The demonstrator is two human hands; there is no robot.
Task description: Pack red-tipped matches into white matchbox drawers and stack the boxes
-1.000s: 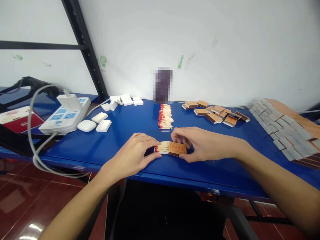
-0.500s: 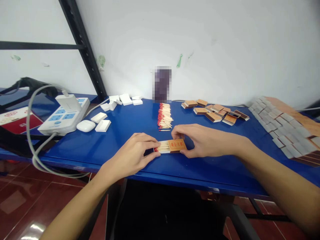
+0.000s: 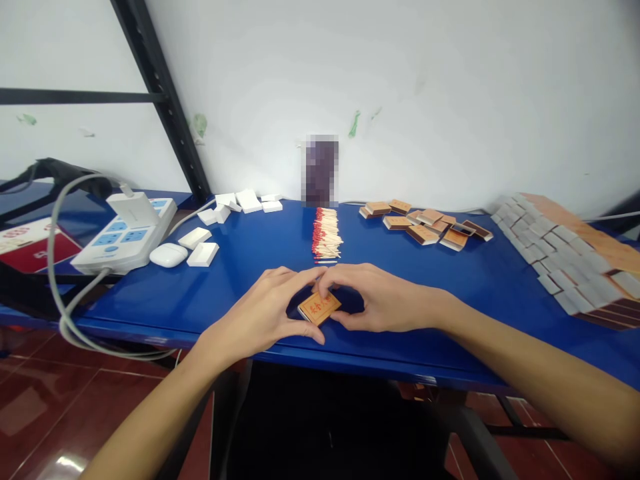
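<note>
A closed orange matchbox (image 3: 319,309) with red lettering sits tilted at an angle over the blue table (image 3: 415,353), between my two hands. My right hand (image 3: 383,298) pinches its right end between thumb and fingers. Around the left side curves my left hand (image 3: 265,308), its thumb and index finger spread apart, the thumb just below the near corner. The index fingertips of both hands meet behind the box. Beyond them lies a long pile of red-tipped matches (image 3: 327,233).
White inner trays (image 3: 203,255) lie at back left, near a white mouse (image 3: 169,255) and a power strip (image 3: 125,233). Orange matchbox sleeves (image 3: 423,233) are scattered at back right. Stacked matchboxes (image 3: 570,267) stand far right. A dark pixelated object (image 3: 321,170) leans on the wall.
The matchbox's tray, half out with matches showing before, is now inside its sleeve. The box has shifted left and turned; my right hand moved left with it, and my left fingers spread.
</note>
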